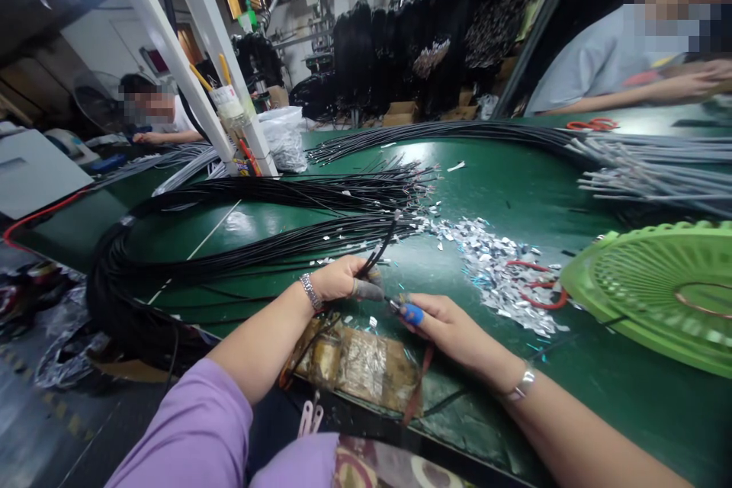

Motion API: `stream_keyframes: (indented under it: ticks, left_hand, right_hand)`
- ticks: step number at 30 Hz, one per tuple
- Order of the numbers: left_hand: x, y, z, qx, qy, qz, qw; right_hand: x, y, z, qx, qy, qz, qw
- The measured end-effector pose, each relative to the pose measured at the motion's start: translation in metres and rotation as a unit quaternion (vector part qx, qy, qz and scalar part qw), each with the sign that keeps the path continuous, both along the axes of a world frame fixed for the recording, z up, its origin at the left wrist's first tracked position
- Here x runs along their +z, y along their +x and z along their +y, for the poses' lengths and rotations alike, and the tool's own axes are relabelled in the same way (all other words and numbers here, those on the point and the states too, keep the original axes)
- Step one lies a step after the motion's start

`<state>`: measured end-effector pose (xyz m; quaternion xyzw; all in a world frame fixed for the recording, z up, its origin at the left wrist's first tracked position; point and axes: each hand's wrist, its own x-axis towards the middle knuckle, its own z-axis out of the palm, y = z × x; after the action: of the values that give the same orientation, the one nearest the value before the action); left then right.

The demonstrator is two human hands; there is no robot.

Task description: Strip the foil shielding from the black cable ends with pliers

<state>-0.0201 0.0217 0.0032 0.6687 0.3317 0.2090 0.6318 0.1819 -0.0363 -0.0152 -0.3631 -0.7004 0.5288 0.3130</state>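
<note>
My left hand [343,280] pinches a thin black cable [380,248] that rises toward the bundle of black cables [257,244] looped across the green table [515,191]. A grey cot covers one fingertip. My right hand [443,324] is closed just right of it, with a blue cot on one finger, gripping a small metal tool or cable tip that I cannot make out. Both hands hover over a taped brown pad [360,366] at the table's front edge.
Silver and teal scraps [492,267] litter the table, with red-handled scissors [537,286] among them. A green plastic fan grille [657,290] lies at the right. Grey cables [652,168] lie at the far right. Two other people sit at the back. A white post [188,53] stands left.
</note>
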Motion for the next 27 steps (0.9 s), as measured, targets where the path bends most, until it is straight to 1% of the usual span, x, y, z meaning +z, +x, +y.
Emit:
stream_keyframes:
  ticks: [3,5,10,13,15,18,24,27]
  left_hand:
    - [-0.003,0.000,0.002,0.003,0.005,0.011,1.000]
    - [-0.003,-0.001,0.002,-0.010,-0.001,0.015,1.000]
    - [0.001,-0.001,0.000,-0.052,-0.030,0.029,0.998]
    - [0.003,0.000,-0.001,-0.072,-0.045,0.033,0.996]
    - [0.003,0.000,-0.001,-0.081,-0.053,0.039,0.995]
    - [0.003,0.001,-0.001,-0.087,-0.062,0.040,0.993]
    - [0.001,0.001,0.000,-0.080,-0.065,0.038,0.994]
    - [0.001,0.002,-0.001,-0.079,-0.070,0.037,0.994]
  right_hand:
    - [-0.002,0.001,0.003,-0.046,-0.020,0.014,0.999]
    - [-0.002,0.006,0.006,-0.052,-0.039,0.029,0.997]
    - [0.001,0.017,0.006,0.041,-0.085,0.013,0.995]
    - [0.003,0.017,0.003,0.074,-0.114,0.000,0.991]
    - [0.003,0.015,0.001,0.090,-0.114,-0.001,0.989]
    - [0.004,0.014,0.000,0.095,-0.106,0.004,0.990]
    - [0.003,0.017,0.001,0.087,-0.121,0.002,0.989]
    - [0.001,0.017,0.001,0.091,-0.097,-0.014,0.991]
